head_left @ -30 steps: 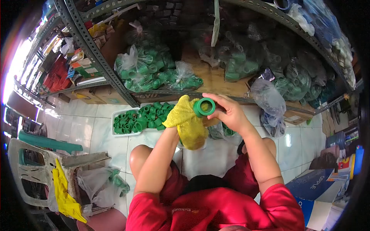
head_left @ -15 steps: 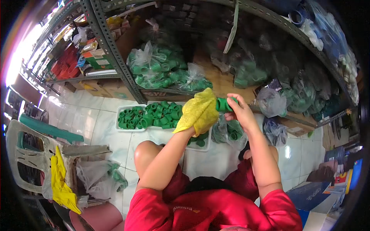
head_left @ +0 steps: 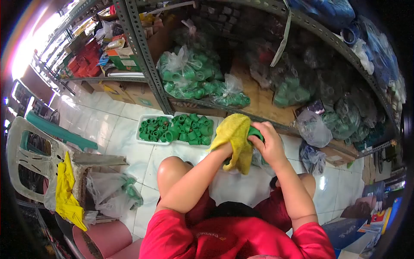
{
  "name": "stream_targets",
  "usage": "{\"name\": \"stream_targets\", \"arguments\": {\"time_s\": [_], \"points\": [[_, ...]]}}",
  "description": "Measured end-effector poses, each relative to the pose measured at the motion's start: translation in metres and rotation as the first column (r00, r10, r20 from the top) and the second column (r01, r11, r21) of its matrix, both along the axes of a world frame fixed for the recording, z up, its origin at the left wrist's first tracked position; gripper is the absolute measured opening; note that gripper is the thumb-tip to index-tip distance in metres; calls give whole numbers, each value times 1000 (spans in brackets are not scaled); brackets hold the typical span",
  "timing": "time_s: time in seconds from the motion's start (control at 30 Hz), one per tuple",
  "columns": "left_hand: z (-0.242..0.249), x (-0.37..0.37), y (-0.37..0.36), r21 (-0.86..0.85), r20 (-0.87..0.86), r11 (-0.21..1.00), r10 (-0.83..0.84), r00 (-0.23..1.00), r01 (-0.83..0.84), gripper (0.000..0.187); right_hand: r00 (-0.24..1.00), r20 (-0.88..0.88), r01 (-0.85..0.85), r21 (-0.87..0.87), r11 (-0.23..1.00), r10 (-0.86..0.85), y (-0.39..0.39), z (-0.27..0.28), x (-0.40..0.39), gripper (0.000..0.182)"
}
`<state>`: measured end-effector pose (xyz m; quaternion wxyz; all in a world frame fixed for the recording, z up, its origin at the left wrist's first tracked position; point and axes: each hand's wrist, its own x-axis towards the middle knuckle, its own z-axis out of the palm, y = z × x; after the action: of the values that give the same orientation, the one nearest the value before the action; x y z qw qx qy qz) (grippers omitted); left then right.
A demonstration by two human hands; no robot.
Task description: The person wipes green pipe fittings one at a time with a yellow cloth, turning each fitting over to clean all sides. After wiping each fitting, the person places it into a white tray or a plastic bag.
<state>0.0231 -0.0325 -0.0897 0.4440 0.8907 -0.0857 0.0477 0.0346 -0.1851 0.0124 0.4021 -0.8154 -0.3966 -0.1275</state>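
A yellow cloth (head_left: 236, 131) is draped over my left hand (head_left: 226, 150), hiding its fingers; the cloth is gripped around and against a green pipe fitting (head_left: 256, 133). My right hand (head_left: 270, 145) has its fingers and thumb closed on that fitting from the right. Both hands meet in front of my knees, above the tiled floor. Just left of them, green pipe fittings (head_left: 196, 128) fill a tray. Beside it stands another white tray (head_left: 155, 143) of smaller green fittings. Under the hands, a clear plastic bag (head_left: 260, 159) is partly hidden.
A metal shelf (head_left: 148, 64) ahead carries plastic bags of green fittings (head_left: 185, 71). More bags (head_left: 314, 127) lie to the right. At left stands a worn plastic chair (head_left: 28, 159) with a yellow cloth (head_left: 69, 194) over it. A plastic bag (head_left: 112, 190) sits near the chair.
My hands have come lower and closer to me, and the cloth now hangs down beside the fitting. The fitting has turned in my right hand. The view has shifted slightly.
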Motion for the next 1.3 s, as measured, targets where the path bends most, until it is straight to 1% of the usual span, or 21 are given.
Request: {"name": "stream_targets", "arguments": {"time_s": [0.03, 0.1, 0.13, 0.2, 0.23, 0.3, 0.33, 0.43, 0.5, 0.57, 0.6, 0.73, 0.77, 0.8, 0.9, 0.93, 0.97, 1.0, 1.1, 1.13, 1.3], "points": [[37, -10, -2, -457, -254, 889, -115, 960, -14, 39, 1000, 5, -2, 2, 1000, 2, -3, 0, 4, 33], [30, -3, 2, -876, -199, 483, -374, 906, 8, 30, 969, -203, -125, 95, 988, 142, -10, -1, 11, 33], [29, -3, 0, -874, -197, 486, -374, 906, 10, 30, 913, -398, -17, 193, 981, 94, -10, -7, 11, 36], [25, -4, -12, -940, -315, 238, -334, 888, -244, 20, 902, -428, 45, 219, 975, 54, -8, -12, 12, 37], [24, 0, -16, -940, -314, 239, -334, 889, -242, 20, 889, -457, 107, 245, 964, 18, -6, -11, 12, 38], [23, 10, -17, -658, -184, 752, -205, 961, 35, 17, 874, -481, 44, 222, 974, 70, -3, -12, 13, 42], [23, 11, -11, -959, -188, 276, -460, 868, -61, 18, 904, -420, 13, 205, 979, 76, 4, -11, 7, 45], [25, 11, -9, -920, -191, 390, -367, 911, -36, 16, 890, -444, -44, 143, 989, 104, 1, -12, 11, 55], [25, 10, -5, -897, -192, 442, -318, 928, -34, 15, 678, -684, 63, 421, 905, 271, -3, -17, 21, 55], [30, 8, 3, -971, -214, 13, -503, 837, -240, 14, 654, -717, 210, 477, 853, 241, -12, -15, 36, 51], [36, 4, 2, -958, -247, -25, -437, 865, -286, 17, 641, -755, 212, 350, 912, 141, -19, -5, 38, 47], [58, 2, 9, -949, -310, 191, -430, 848, -250, 20, 670, -741, 97, 141, 985, 40, -22, 15, 26, 45], [61, -1, 8, -948, -314, 193, -428, 847, -254, 20, 700, -713, 39, 107, 993, 49, -18, 14, 22, 47], [61, -5, 7, -932, -355, 206, -369, 859, -297, 22, 895, -442, -67, -4, 998, 58, -16, 9, 19, 48], [43, -3, 11, -916, -397, 211, -375, 838, -340, 26, 885, -454, -96, 37, 995, 102, -11, 15, 10, 43], [48, -7, 8, -807, -285, 575, -177, 942, -136, 29, 883, -458, -98, 39, 994, 105, -12, 17, 9, 43], [53, -12, 5, -508, -78, 861, -46, 996, 0, 33, 941, -309, -149, -15, 989, 137, -13, 19, 10, 43], [59, -17, -2, -567, -58, 823, -15, 998, -20, 39, 972, -155, -193, -79, 978, 179, -14, 22, 12, 43], [37, -7, -8, -750, -90, 660, -30, 995, -48, 37, 956, -247, -162, 3, 987, 158, -17, 31, 13, 41], [39, -7, -9, -894, -261, 396, -81, 962, -209, 29, 930, -360, -69, 7, 998, 66, -15, 33, 10, 46], [38, 0, -9, -883, -296, 425, -171, 940, -200, 22, 890, -454, -18, -122, 992, -40, -26, 12, 17, 48]]}}
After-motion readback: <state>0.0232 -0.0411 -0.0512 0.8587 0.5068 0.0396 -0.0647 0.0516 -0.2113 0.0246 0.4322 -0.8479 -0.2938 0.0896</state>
